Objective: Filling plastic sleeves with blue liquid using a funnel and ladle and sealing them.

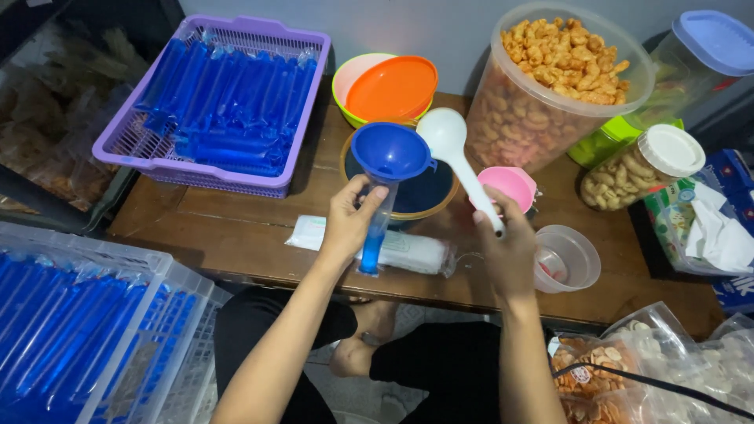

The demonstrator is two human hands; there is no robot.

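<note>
My left hand [349,224] grips a thin clear plastic tube bag [371,250] with a blue funnel [391,153] set in its top; blue liquid fills the bag's lower end. My right hand [509,247] holds the handle of a white ladle [449,141], whose bowl is raised just right of the funnel. Behind both sits a brown-rimmed bowl [428,196] of dark blue liquid. A roll of empty plastic bags [416,253] lies on the wooden table [236,228] under my hands.
A purple basket [302,118] of filled blue tubes stands at the back left, a white crate [169,283] of more at the front left. Orange and green bowls [389,86], a pink cup [510,184], a clear cup [569,255] and snack jars [542,94] crowd the right.
</note>
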